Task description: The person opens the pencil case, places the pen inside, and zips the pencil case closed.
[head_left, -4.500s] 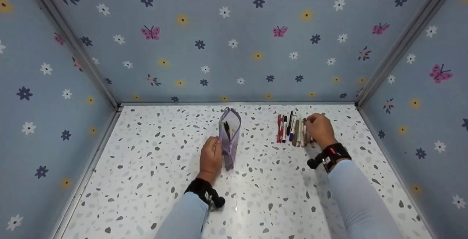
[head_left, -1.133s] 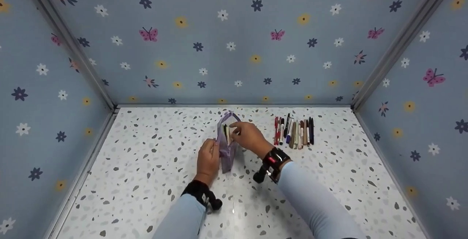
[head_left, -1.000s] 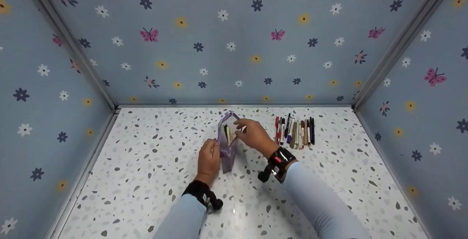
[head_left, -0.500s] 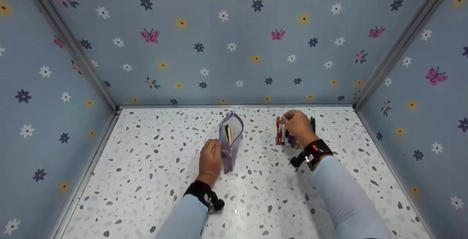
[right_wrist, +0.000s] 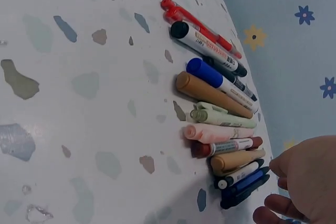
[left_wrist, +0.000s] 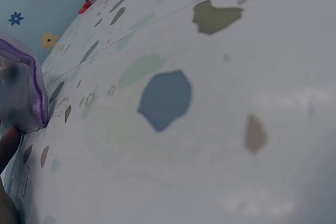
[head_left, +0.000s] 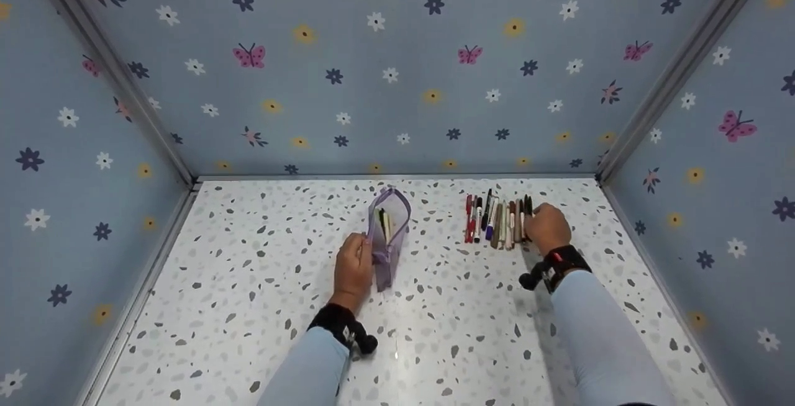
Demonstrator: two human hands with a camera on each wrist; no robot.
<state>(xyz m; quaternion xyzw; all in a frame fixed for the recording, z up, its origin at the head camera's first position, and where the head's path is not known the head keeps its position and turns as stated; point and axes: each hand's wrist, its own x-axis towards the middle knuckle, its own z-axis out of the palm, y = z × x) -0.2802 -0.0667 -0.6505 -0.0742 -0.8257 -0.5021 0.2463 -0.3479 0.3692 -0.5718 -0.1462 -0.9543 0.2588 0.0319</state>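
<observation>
A purple mesh pouch (head_left: 386, 263) stands unzipped in the head view, a few pens (head_left: 386, 225) inside. My left hand (head_left: 353, 272) pinches its left edge. The left wrist view shows part of the pouch (left_wrist: 21, 93) and a finger against its lower edge. To the right lies a row of pens and markers (head_left: 495, 223). At the row's right end is my right hand (head_left: 548, 230), partly covering the dark pens. In the right wrist view, the right hand (right_wrist: 307, 179) has bent fingers beside the ends of the blue and black pens (right_wrist: 244, 184); contact is unclear.
The speckled white table (head_left: 279, 331) is enclosed by blue flowered panels (head_left: 397, 108) at the back and both sides. Metal strips run along the panel corners. Red pens (right_wrist: 205, 27) lie at the row's far end in the right wrist view.
My right hand has gone from the pouch's opening to above the row, then right to its end, uncovering the middle pens. The left hand keeps its hold on the pouch.
</observation>
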